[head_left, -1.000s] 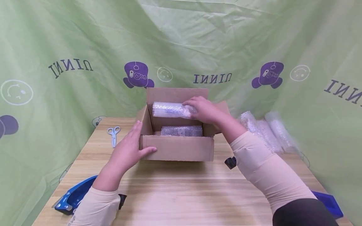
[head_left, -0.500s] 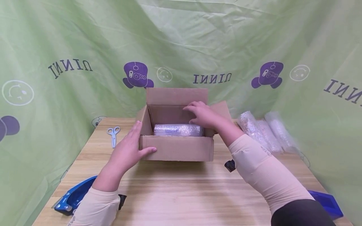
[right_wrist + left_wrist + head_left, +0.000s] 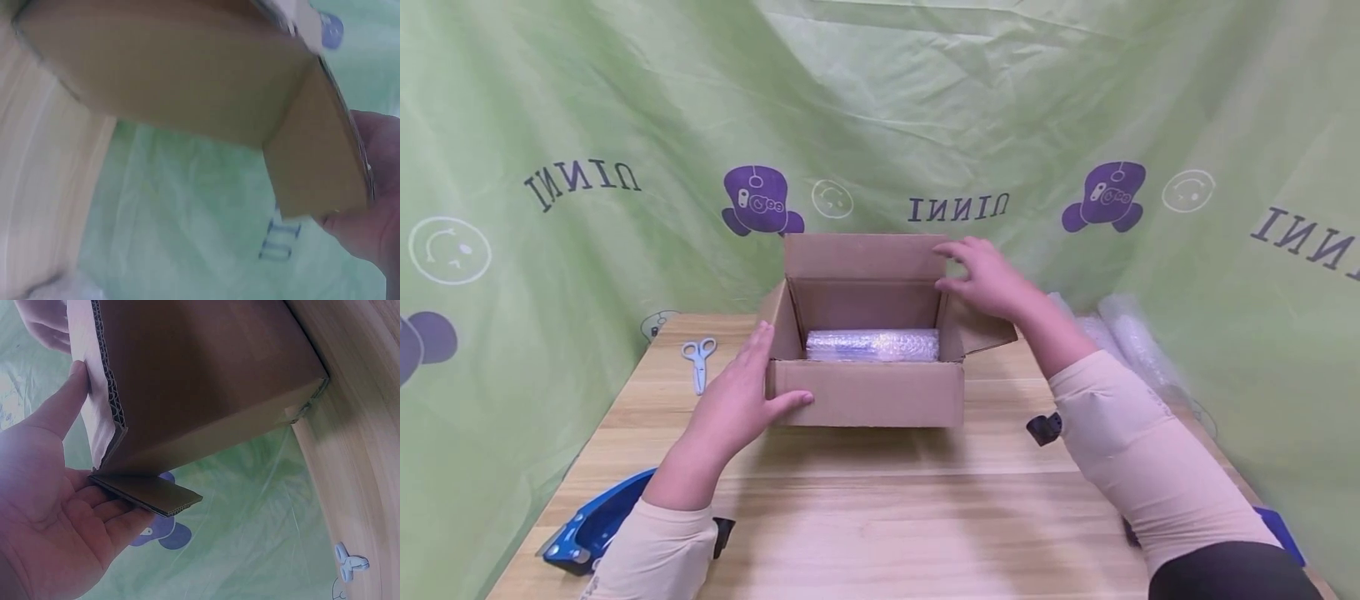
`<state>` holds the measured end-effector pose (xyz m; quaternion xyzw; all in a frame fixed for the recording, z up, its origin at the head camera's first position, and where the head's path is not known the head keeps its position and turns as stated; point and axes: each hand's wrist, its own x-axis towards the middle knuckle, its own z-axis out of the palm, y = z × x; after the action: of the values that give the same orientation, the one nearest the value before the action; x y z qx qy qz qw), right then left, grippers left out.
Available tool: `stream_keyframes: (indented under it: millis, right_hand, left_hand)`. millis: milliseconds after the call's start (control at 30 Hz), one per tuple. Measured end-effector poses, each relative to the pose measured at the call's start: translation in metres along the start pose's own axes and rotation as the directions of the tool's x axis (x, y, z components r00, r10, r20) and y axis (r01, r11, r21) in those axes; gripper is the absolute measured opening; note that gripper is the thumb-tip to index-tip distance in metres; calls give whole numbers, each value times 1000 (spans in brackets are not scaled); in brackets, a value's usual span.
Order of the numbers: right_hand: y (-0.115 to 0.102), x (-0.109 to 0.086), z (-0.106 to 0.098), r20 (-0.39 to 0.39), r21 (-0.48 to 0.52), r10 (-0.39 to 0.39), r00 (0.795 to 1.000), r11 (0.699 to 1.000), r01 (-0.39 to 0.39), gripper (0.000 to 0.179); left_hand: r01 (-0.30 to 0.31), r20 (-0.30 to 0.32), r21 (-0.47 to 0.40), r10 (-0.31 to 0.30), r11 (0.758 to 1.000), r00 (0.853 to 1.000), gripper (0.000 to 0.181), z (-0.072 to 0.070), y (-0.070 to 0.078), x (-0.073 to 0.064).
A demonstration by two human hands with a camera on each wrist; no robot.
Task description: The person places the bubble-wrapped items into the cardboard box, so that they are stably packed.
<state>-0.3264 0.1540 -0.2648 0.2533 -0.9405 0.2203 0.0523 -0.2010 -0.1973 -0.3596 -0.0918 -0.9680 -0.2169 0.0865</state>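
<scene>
An open cardboard box [image 3: 865, 396] stands mid-table, its front, back and side flaps spread. Inside lies a bubble-wrapped package [image 3: 872, 345], long and roughly cylindrical. My left hand [image 3: 733, 404] holds the box's front left corner. In the left wrist view, its thumb rests against the front flap and its fingers reach behind the side flap [image 3: 150, 494]. Over the right flap [image 3: 981, 325] is my right hand [image 3: 988, 279], fingers spread and slightly bent, with nothing held. The right wrist view shows that hand beside the flap's far side.
Light blue scissors [image 3: 699, 364] lie left of the box. A blue tool resembling a tape dispenser [image 3: 602, 521] sits by the left forearm. More bubble-wrapped rolls [image 3: 1138, 342] lie back right, partly behind the right arm. A blue object [image 3: 1279, 533] shows at the right edge.
My right hand lowered the bubble-wrapped package into the box, over another one there, and let go. It then moved up and right to the right flap, which now leans outward. The left hand stayed put.
</scene>
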Motion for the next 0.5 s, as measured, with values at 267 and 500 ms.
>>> stream_keyframes:
  millis: [267, 500]
  right_hand:
    - [46, -22, -36, -109, 185, 204, 973, 966, -181, 71]
    - [97, -43, -36, -123, 128, 373, 920, 925, -358, 82]
  left_hand:
    - [5, 6, -1, -5, 1000, 1000, 115, -1, 0, 0]
    - [1, 3, -1, -1, 1000, 1000, 114, -1, 2, 0]
